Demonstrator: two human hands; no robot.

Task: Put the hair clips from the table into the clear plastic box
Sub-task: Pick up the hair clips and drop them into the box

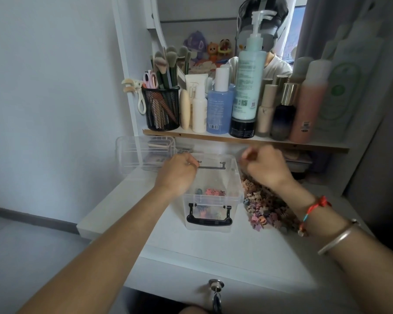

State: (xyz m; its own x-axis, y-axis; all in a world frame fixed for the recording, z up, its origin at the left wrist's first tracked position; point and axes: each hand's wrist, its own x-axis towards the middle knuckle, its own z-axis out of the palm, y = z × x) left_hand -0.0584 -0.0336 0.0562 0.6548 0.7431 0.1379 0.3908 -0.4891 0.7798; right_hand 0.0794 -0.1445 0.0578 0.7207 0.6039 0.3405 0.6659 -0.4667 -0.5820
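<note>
Pile of hair clips [266, 209] is seen on table [213, 250], just R of clear plastic box [210, 223]; a few clips are contained in box. Box's far-L rim is gripped by left hand [178, 172]. Above pile, right hand [264, 165] is curled, blurred; whether sth is grasped cannot be told.

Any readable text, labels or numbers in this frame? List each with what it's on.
None legible.
Teal pump bottle: printed lines and a QR code, too blurred.
Blue bottle: small print and a barcode, too small.
Pink bottle: dark label, blurred.
White tube: faint mark, unreadable.
</note>
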